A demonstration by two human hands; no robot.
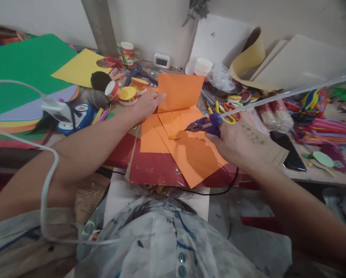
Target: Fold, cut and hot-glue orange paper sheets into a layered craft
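My right hand point(229, 141) is wrapped round a purple glue gun point(206, 125), with a long clear glue stick point(280, 96) jutting from its back end. The gun's nozzle points left, just over an orange paper piece point(174, 124) that has shiny glue on it. My left hand point(148, 103) pinches the edge of a raised orange flap point(180, 90) between thumb and fingers. More orange sheets point(200, 160) lie fanned out beneath, on a red board point(152, 168).
Green foam sheets point(22, 65) and a blue power strip point(78, 117) are at left. Cut paper-cup rings point(128, 94) sit behind my left hand. Yellow-handled scissors point(229, 116), a black phone point(288, 150) and colourful pipe cleaners point(329, 133) lie at right. A white cable point(49, 185) crosses my left arm.
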